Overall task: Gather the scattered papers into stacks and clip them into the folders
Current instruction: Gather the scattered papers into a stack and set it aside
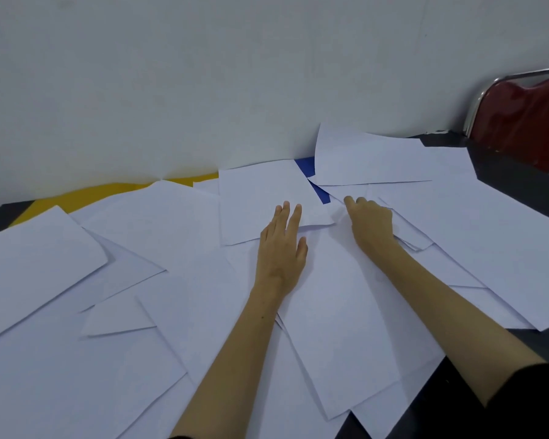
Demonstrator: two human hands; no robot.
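Many papers (178,312) cover the table (504,172); left hand (281,248) spread flat steadying them, right hand (373,223) curled, seemingly pinching sheet edges for gathering

White papers (159,248) scattered, overlapping; yellow folder (108,193), blue folder (311,172) mostly buried.

Loose papers (159,236) cover the bench (504,172) from 9 to 3 o'clock; wall (203,90) blocks 12 o'clock, red chair (526,122) stands at 2 o'clock.

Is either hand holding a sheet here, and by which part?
Left hand lies flat on the papers, holding nothing. Right hand has curled fingers at a sheet's edge; a grip cannot be confirmed.
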